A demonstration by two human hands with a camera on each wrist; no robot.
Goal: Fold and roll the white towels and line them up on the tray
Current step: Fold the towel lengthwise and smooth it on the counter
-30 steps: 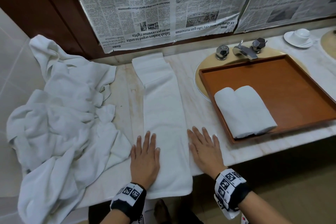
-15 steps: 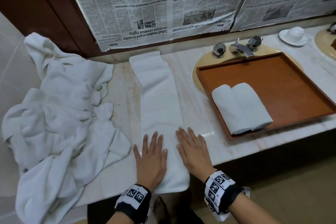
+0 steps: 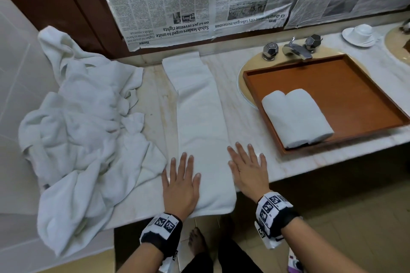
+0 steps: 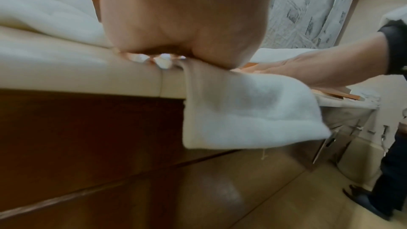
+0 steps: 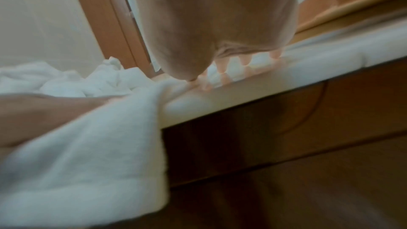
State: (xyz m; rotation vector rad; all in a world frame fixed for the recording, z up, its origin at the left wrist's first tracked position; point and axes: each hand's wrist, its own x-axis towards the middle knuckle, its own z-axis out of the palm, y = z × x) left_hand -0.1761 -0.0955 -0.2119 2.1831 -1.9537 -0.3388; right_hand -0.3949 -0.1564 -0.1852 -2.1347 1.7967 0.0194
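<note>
A white towel (image 3: pixel 199 122) folded into a long narrow strip lies on the marble counter, running from the back wall to the front edge, where its near end (image 4: pixel 249 111) hangs over. My left hand (image 3: pixel 180 180) lies flat on the strip's near left part, fingers straight. My right hand (image 3: pixel 248 168) lies flat at the strip's right edge, fingers spread, partly on the counter. Two rolled white towels (image 3: pixel 297 117) lie side by side in the near left corner of the brown wooden tray (image 3: pixel 346 86). The near end (image 5: pixel 88 154) also droops in the right wrist view.
A heap of crumpled white towels (image 3: pixel 82 131) covers the counter's left side and hangs over its front. The tray sits over a sink with a chrome tap (image 3: pixel 297 50). A white cup on a saucer (image 3: pixel 360 34) stands far right. Newspaper covers the wall behind.
Both hands stay flat on the strip's near end. The right hand slid inward onto the towel, then back out to its right edge. The towel looks unchanged.
</note>
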